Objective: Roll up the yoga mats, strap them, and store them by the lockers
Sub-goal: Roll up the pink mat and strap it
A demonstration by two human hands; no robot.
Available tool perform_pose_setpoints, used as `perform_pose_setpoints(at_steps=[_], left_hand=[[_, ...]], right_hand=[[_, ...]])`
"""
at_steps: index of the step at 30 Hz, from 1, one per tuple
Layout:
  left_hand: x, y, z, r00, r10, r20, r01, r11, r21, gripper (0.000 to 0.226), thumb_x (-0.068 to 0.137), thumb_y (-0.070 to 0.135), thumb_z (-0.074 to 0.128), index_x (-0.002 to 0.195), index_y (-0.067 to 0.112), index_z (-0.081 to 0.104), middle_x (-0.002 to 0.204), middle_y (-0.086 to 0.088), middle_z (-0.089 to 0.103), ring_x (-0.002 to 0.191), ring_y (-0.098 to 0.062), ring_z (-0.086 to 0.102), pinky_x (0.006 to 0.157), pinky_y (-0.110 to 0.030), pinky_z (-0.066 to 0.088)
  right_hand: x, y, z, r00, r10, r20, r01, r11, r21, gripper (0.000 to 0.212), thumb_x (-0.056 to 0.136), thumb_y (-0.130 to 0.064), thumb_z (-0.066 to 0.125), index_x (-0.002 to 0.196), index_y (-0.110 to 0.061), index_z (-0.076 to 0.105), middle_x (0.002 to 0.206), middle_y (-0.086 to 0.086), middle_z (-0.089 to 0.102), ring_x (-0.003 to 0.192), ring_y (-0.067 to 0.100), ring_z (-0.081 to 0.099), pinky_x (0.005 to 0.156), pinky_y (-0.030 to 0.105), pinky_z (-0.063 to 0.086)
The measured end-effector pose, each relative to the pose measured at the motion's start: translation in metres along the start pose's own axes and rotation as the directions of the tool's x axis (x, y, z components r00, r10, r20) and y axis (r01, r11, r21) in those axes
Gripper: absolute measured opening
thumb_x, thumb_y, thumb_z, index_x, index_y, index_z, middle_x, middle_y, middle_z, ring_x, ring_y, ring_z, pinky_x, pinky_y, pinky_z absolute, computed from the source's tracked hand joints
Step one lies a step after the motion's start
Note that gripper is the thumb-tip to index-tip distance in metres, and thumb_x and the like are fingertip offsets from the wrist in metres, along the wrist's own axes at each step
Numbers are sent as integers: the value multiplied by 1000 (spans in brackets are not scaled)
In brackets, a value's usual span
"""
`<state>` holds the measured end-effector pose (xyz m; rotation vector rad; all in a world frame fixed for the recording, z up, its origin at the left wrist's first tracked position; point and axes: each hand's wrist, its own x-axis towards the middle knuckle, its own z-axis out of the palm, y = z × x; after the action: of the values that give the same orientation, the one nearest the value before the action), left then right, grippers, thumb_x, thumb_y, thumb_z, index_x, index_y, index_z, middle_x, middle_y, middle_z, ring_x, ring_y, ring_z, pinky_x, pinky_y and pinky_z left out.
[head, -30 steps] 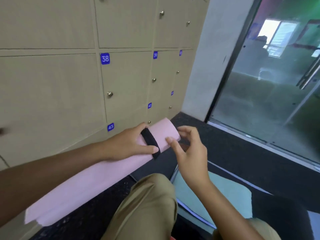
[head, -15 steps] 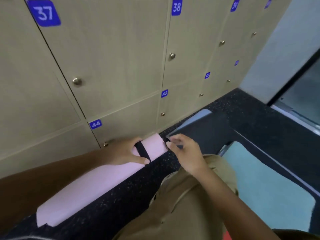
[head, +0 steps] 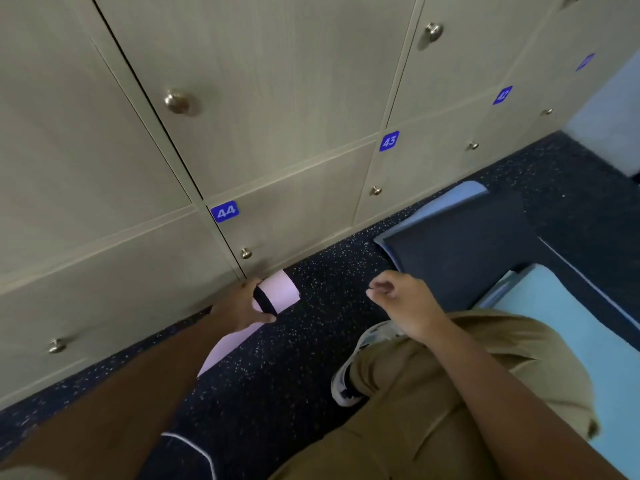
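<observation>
The rolled pink mat [head: 278, 292] lay on the floor against the lockers [head: 284, 209], at eleven o'clock from the knee. It looked light and springy (foam, likely), best held beside the black strap [head: 264, 303]. The left hand [head: 239, 308] wrapped it there, arm outstretched; the right hand [head: 403, 303] hovered at two o'clock, loosely curled, empty.

We extend our left arm forward and down, and our left hand [head: 242, 306] wraps the mat [head: 280, 291] near its end, thumb spread along the near side. Our right hand [head: 403, 304] hangs free above the bent knee [head: 433, 393], fingers loosely curled, holding nothing, forearm angled in from the lower right.
</observation>
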<state>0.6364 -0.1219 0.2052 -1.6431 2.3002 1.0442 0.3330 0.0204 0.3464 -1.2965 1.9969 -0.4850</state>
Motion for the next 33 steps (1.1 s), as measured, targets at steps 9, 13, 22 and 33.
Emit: perform_pose_setpoints(at_steps=[9,13,22,33], left_hand=[[56,-37,13,984,-100,-150,135,959,249,98,72,53,85,152,29,34,147,-10,48,126,-36,54,100,-52,50],[61,-34,21,974,-148,-174,190,947,258,78,84,45,78,148,24,39,140,-13,51,119,-36,57,94,-49,51],[60,-22,14,980,-92,-175,138,953,269,43,96,42,65,128,16,52,117,-10,61,100,-30,62,77,-38,48],[65,66,-17,988,129,-85,-103,960,261,24,99,39,59,108,16,56,95,-3,63,89,-24,62,72,-37,51]], right_hand=[[17,2,11,1000,-18,21,18,1000,4,17,100,-32,64,114,-23,70,104,-13,67,91,-3,62,72,9,44],[22,3,15,999,-20,29,19,1000,10,17,99,-32,64,113,-23,70,104,-13,67,91,-2,63,72,10,45],[34,6,9,1000,-13,26,13,1000,12,18,99,-30,64,114,-21,69,107,-9,68,93,3,64,79,17,49],[55,15,-57,997,-69,-25,66,994,-89,22,99,-28,65,119,-17,69,108,-5,68,104,13,63,92,28,50]])
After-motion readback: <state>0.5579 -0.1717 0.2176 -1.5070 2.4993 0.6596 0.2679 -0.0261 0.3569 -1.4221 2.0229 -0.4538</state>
